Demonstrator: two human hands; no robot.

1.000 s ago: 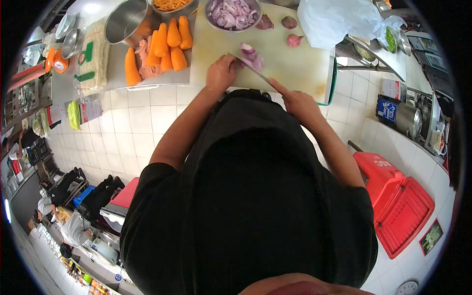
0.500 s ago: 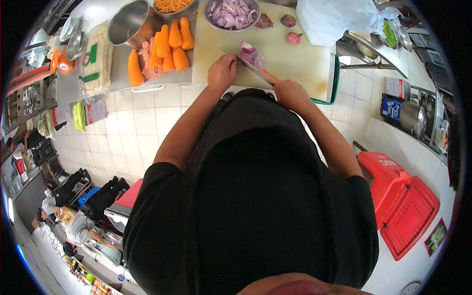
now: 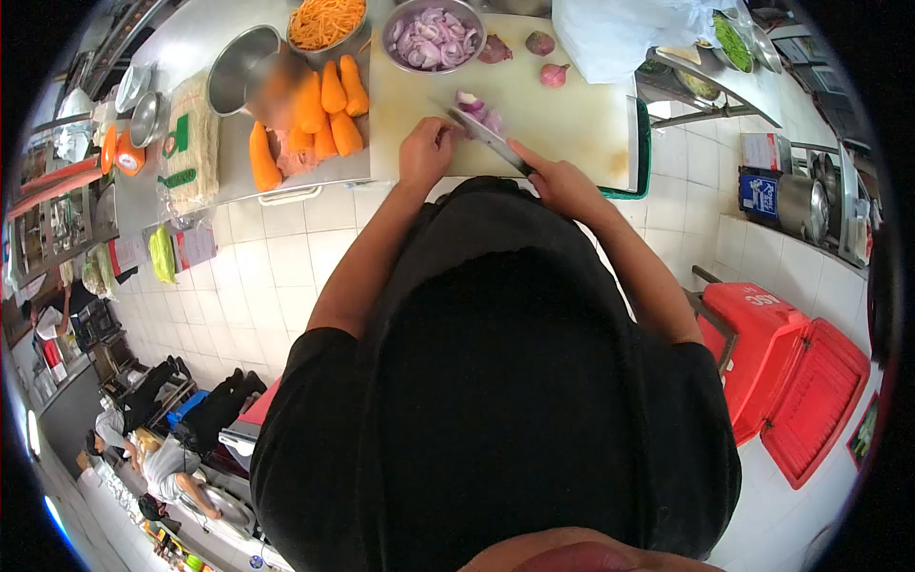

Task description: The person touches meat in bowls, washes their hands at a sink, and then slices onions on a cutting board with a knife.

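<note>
My right hand (image 3: pixel 564 184) grips a kitchen knife (image 3: pixel 494 141) by its handle, with the blade slanting up and left over the pale cutting board (image 3: pixel 572 124). At the blade's far side lie cut pieces of red onion (image 3: pixel 488 117). My left hand (image 3: pixel 428 151) rests on the board left of the blade, its fingers curled in; whatever they may pinch is hidden. A metal bowl (image 3: pixel 389 38) full of sliced red onion stands at the board's back edge. Two whole red onions (image 3: pixel 554 75) and a darker onion piece (image 3: pixel 496 50) lie right of it.
Peeled carrots (image 3: pixel 309 103), an empty-looking steel bowl (image 3: pixel 224 81) and a bowl of shredded carrot (image 3: pixel 327 24) sit to the left. A white plastic bag (image 3: pixel 605 43) lies at the back right. An open red bin (image 3: pixel 762 329) stands on the floor at right.
The view has shifted slightly, so the counter appears lower and a little left. Both hands stay near the onion pieces, and the knife is still in my right hand.
</note>
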